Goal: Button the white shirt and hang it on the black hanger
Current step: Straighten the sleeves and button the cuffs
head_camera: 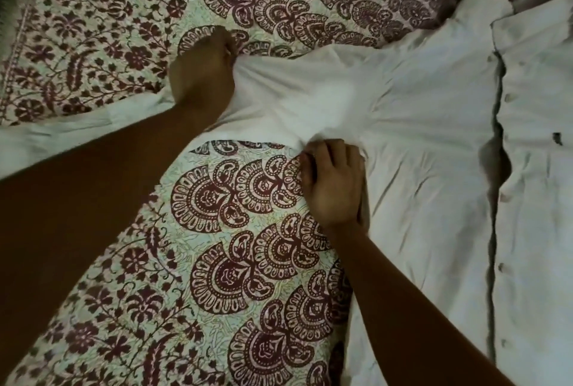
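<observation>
Straightening the shirt, I'd say — left hand grips the sleeve along its top, right hand pinches it underneath. Next, probably — both move to the buttons.

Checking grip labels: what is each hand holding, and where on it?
Both hold the white shirt: the left hand grips the upper edge of its sleeve, the right hand pinches bunched fabric near the underarm.

Left hand gripping shirt, right hand pinching it, forearms outstretched
</observation>
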Demonstrator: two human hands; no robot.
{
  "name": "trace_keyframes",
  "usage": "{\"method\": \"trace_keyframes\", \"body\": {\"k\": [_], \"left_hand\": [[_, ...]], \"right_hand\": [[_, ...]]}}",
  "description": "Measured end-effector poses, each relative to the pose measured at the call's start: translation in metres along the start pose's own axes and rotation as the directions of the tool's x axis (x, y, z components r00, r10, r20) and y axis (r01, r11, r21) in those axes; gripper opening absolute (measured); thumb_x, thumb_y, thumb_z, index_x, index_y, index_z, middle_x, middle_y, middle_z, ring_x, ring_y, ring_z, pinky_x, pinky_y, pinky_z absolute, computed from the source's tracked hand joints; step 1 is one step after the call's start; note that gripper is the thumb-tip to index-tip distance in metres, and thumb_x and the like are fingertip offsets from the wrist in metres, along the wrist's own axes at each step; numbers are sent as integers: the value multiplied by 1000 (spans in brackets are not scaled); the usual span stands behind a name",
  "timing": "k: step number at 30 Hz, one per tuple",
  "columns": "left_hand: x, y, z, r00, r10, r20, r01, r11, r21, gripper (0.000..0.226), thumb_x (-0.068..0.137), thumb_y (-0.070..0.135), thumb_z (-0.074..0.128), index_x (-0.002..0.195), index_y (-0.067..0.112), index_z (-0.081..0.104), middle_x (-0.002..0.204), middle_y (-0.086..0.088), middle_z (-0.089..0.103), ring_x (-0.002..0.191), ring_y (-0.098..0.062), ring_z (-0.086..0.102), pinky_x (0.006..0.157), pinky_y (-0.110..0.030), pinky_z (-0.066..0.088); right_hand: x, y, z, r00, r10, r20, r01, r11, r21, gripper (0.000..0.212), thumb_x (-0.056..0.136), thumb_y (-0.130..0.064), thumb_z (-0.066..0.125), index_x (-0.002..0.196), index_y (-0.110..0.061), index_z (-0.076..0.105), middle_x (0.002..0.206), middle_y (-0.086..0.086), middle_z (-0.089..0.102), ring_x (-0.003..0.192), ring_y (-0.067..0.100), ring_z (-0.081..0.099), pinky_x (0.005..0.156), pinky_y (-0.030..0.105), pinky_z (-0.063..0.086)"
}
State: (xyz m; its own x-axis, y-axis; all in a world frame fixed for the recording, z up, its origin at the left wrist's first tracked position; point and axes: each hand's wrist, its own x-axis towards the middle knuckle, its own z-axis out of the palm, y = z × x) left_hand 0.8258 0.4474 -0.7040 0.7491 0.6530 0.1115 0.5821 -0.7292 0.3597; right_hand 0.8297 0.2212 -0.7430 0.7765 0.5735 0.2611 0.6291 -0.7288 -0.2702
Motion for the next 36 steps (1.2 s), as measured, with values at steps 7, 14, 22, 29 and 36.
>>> {"method": "trace_keyframes", "body": {"k": [7, 14, 22, 29, 36], "left_hand": [[1, 70, 34, 496, 801, 336, -815, 563, -139, 53, 95, 39, 19, 146, 26, 21, 156, -1, 17, 144, -23, 11, 116, -49, 3], [18, 54, 66, 642, 629, 437, -740, 658, 140, 59, 96, 52, 10, 148, 27, -4, 157, 4, -4, 145, -22, -3, 113, -56, -3], [45, 24, 51, 803, 428, 413, -498, 864, 73, 64, 96, 53, 16, 148, 17, 10, 158, -5, 6, 145, -23, 5, 115, -50, 4], [10, -69, -33, 917, 326, 229, -330, 944, -22, 44, 90, 42, 52, 112, 5, 58, 105, -23, 60, 94, -37, 58, 79, -40, 45], [-10, -123, -66, 853, 93, 513, -64, 995, -74, 41, 80, 47, 56, 99, 10, 59, 92, -15, 57, 85, -25, 51, 74, -28, 35]], "right_hand": [[0, 5, 0, 999, -6, 48, 3, 998, 60, 37, 85, -30, 50, 120, -25, 63, 95, 10, 58, 87, 24, 40, 79, 38, 34], [0, 8, 4, 999, -24, 24, 22, 996, 85, 39, 85, -30, 50, 122, -26, 62, 91, 11, 57, 85, 24, 41, 75, 37, 36], [2, 9, 3, 999, -29, 25, 27, 998, 63, 39, 83, -30, 51, 119, -26, 64, 93, 10, 59, 86, 24, 42, 75, 36, 37], [3, 12, 3, 998, -54, 37, 54, 999, -4, 37, 85, -30, 48, 117, -24, 65, 96, 12, 59, 86, 26, 44, 75, 37, 34], [5, -3, -2, 995, -89, 43, 94, 985, -142, 31, 83, -13, 57, 115, -13, 61, 110, 13, 62, 97, 32, 51, 84, 40, 33]]}}
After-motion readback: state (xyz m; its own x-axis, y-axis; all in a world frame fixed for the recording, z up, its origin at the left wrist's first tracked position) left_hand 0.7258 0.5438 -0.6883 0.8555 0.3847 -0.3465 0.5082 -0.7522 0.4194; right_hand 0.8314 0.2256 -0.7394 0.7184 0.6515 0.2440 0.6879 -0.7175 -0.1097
